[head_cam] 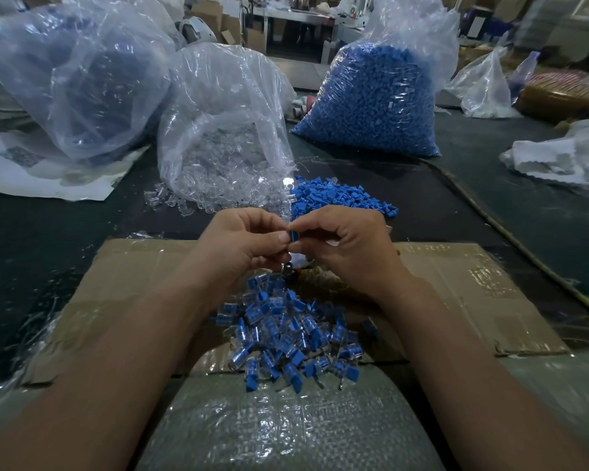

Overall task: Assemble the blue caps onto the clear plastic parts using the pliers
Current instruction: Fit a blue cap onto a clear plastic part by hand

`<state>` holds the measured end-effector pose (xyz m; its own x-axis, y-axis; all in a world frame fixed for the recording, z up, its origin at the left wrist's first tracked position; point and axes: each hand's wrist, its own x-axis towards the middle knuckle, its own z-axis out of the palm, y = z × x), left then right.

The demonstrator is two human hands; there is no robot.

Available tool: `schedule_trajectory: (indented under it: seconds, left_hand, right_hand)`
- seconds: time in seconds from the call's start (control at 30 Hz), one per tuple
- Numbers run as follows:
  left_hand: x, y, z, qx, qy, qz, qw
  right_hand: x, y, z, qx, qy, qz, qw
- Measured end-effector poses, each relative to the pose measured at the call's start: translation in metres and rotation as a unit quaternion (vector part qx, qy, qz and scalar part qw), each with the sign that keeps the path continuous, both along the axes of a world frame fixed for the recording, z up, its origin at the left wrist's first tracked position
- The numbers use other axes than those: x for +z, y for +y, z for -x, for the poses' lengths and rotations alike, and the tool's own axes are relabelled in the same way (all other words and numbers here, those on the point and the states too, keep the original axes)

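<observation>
Head view: left hand (242, 239) and right hand (340, 243) meet fingertip to fingertip, together pinching a small blue plastic cap (293, 235) over the flattened brown cardboard sheet (456, 283). A heap of finished blue-and-clear pieces (286, 334) sits at its near edge. The clear plastic bag of blue caps (374, 103) beyond is bulging, so I'd say plenty remains.

Bags (218, 113) wall off the table's (456, 198) far side; a pile (286, 334) fills the cardboard's (456, 294) near middle; its ends are open.
</observation>
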<state>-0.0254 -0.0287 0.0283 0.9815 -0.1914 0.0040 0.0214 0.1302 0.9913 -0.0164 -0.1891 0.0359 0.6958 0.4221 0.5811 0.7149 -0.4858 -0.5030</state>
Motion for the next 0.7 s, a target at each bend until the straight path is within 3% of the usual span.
schedule_trajectory:
  seconds: [0.2, 0.33, 0.43, 0.7]
  left_hand:
    - [0.0, 0.002, -0.003, 0.048, -0.002, 0.035, 0.998]
    - [-0.001, 0.006, -0.005, 0.068, -0.008, 0.026, 0.997]
    - [-0.002, 0.007, -0.007, 0.072, -0.011, 0.028, 0.997]
    - [-0.003, 0.008, -0.007, 0.071, -0.028, 0.016, 0.997]
  right_hand:
    - [0.005, -0.019, -0.007, -0.076, 0.155, 0.083, 0.981]
    - [0.008, -0.041, -0.015, -0.116, 0.256, 0.21, 0.936]
    - [0.007, -0.046, -0.016, -0.099, 0.367, 0.256, 0.889]
    - [0.007, -0.05, -0.017, -0.103, 0.367, 0.309, 0.871]
